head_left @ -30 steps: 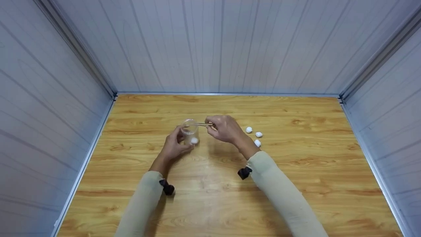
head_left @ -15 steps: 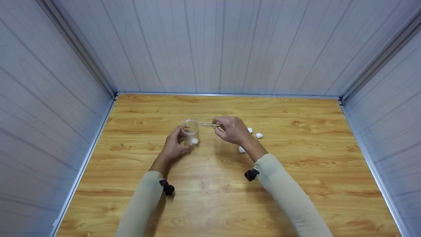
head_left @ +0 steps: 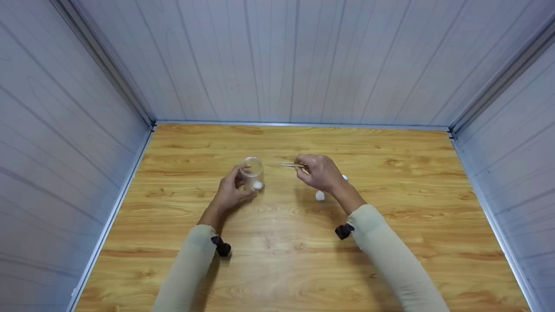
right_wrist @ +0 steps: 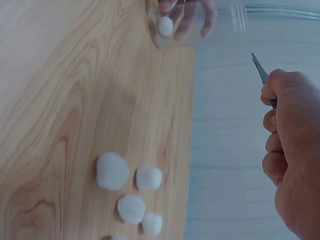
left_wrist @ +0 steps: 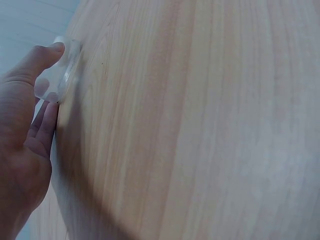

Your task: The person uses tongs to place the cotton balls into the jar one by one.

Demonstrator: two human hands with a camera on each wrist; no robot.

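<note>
Steadying clear cup (head_left: 252, 172) upright, left hand (head_left: 228, 193) wrapped around it | right hand (head_left: 321, 172) pinching empty tweezers (head_left: 291, 164) | cotton balls (right_wrist: 129, 185) loose on table (head_left: 277, 242)

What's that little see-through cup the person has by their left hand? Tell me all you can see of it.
The clear cup looks like thin transparent plastic, round, open at the top. It stands upright on the wooden table. One white cotton ball lies at its bottom. The left hand holds it, thumb and fingers curled round its side. The tweezers in the right hand are off to its right, not touching it.
</note>
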